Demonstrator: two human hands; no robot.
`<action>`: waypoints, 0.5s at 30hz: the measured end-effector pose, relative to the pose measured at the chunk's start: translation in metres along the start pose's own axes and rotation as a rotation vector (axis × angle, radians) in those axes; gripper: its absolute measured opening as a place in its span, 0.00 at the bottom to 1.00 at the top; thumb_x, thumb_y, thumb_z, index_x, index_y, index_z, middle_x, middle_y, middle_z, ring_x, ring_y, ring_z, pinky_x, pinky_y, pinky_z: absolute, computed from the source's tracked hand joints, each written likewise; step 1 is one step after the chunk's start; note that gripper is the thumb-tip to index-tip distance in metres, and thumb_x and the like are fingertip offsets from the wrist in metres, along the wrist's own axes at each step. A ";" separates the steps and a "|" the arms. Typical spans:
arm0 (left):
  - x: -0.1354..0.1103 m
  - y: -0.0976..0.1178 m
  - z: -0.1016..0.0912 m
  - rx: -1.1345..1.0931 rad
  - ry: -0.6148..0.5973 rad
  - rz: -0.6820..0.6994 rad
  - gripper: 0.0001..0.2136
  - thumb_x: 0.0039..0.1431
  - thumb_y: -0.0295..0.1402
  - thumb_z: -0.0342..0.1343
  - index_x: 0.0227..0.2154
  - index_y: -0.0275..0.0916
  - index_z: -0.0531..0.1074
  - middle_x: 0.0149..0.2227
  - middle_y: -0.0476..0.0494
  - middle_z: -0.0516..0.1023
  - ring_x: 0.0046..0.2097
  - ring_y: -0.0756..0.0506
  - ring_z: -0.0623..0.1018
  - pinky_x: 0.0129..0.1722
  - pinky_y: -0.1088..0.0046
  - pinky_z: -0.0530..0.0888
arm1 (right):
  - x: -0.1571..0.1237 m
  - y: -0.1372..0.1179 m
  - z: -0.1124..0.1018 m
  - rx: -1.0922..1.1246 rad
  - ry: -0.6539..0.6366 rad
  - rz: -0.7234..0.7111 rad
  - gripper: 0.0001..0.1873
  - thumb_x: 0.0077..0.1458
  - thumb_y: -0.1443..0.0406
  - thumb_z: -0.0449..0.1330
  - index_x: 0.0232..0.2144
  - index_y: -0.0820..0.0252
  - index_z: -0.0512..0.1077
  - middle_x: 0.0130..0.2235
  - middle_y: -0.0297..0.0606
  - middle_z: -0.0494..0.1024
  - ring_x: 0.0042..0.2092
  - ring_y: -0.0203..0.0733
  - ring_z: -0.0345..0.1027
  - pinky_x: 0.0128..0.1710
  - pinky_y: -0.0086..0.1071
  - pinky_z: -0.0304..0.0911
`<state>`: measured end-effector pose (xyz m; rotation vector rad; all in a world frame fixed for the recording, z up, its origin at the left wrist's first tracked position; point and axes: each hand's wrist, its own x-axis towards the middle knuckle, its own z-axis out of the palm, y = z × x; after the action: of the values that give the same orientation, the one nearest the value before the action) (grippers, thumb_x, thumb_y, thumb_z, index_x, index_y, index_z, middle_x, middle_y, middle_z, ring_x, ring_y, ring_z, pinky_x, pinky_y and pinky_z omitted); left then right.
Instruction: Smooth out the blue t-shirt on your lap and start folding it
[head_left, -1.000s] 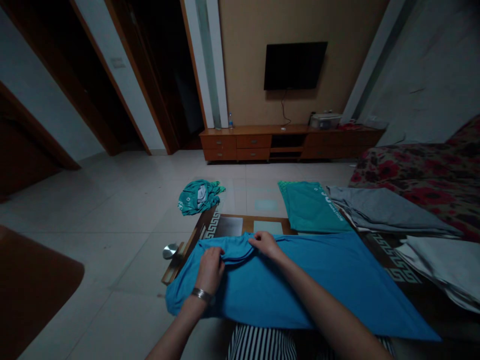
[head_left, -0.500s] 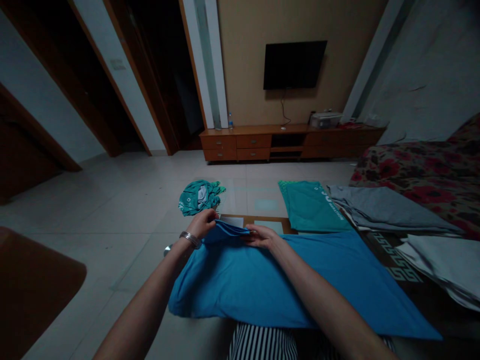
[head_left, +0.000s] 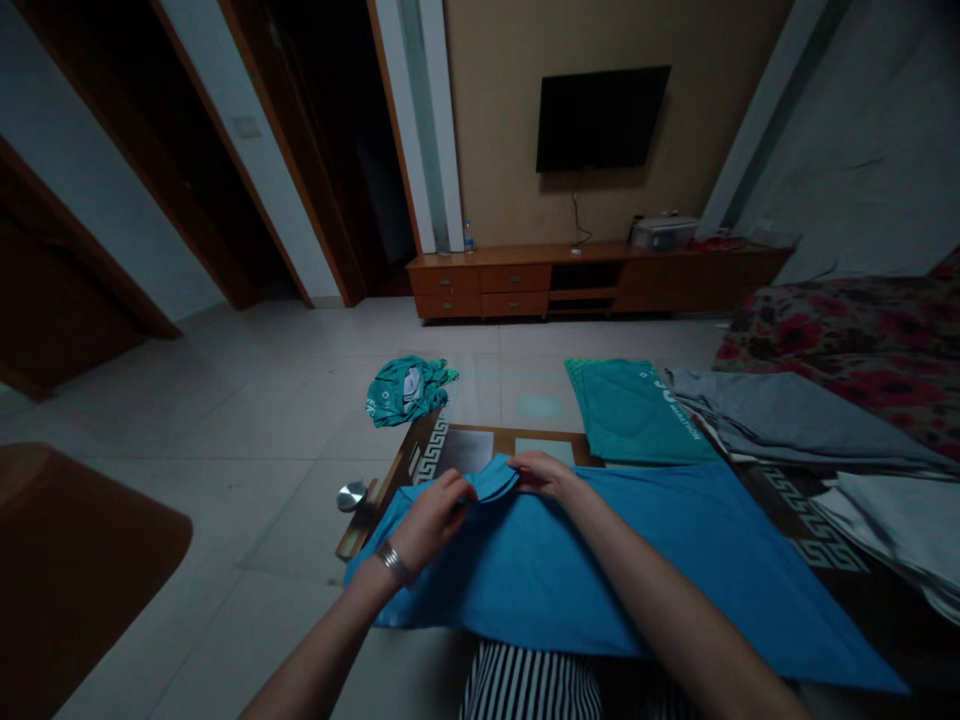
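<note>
A blue T-shirt (head_left: 555, 570) lies spread along the near side of the low table, its front edge hanging toward my knees. My left hand (head_left: 437, 515), with a silver bracelet at the wrist, is closed on a folded, layered edge of it. Close by on the right, my right hand (head_left: 541, 472) pinches the other end of that same raised fold. The fingertips are partly hidden by the cloth and by the hands themselves.
A folded green shirt (head_left: 637, 412), grey cloth (head_left: 795, 415) and a white cloth stack (head_left: 900, 525) lie to the right. A crumpled green bundle (head_left: 394, 395) sits at the far left corner of the table (head_left: 390, 490). A round metal object (head_left: 351, 496) stands by the left edge.
My left hand has moved right and toward me, drawing the folded edge nearer my right hand. The table's left corner and its patterned border have come into sight.
</note>
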<state>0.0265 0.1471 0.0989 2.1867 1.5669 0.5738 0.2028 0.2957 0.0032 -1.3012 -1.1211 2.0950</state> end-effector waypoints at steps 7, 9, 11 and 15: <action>-0.042 -0.023 0.024 0.003 -0.201 -0.010 0.10 0.55 0.25 0.50 0.40 0.40 0.69 0.43 0.44 0.71 0.45 0.46 0.70 0.47 0.71 0.68 | -0.018 0.002 -0.008 -0.229 -0.003 -0.034 0.09 0.40 0.73 0.60 0.30 0.63 0.72 0.22 0.30 0.72 0.24 0.30 0.64 0.25 0.23 0.61; -0.043 -0.047 0.018 0.126 -0.062 -0.074 0.15 0.51 0.19 0.47 0.41 0.38 0.69 0.46 0.42 0.70 0.48 0.45 0.69 0.50 0.68 0.66 | -0.023 0.001 -0.006 -0.267 0.026 -0.055 0.14 0.42 0.69 0.62 0.36 0.61 0.72 0.27 0.32 0.74 0.27 0.31 0.66 0.26 0.23 0.61; -0.040 -0.074 0.012 0.273 0.064 -0.145 0.20 0.49 0.16 0.45 0.43 0.37 0.69 0.49 0.39 0.69 0.51 0.43 0.67 0.51 0.64 0.64 | -0.027 0.000 -0.002 -0.327 0.084 -0.094 0.17 0.45 0.64 0.63 0.40 0.61 0.71 0.31 0.34 0.75 0.29 0.32 0.66 0.24 0.22 0.60; -0.030 -0.115 0.009 0.392 0.105 -0.201 0.23 0.48 0.16 0.44 0.47 0.37 0.68 0.52 0.38 0.68 0.53 0.41 0.66 0.51 0.60 0.63 | -0.028 0.001 0.008 -0.414 0.197 -0.154 0.17 0.50 0.64 0.60 0.42 0.65 0.70 0.31 0.36 0.74 0.28 0.31 0.63 0.21 0.22 0.56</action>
<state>-0.0684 0.1524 0.0274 2.2556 2.0738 0.3457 0.2086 0.2718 0.0190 -1.5078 -1.5638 1.6368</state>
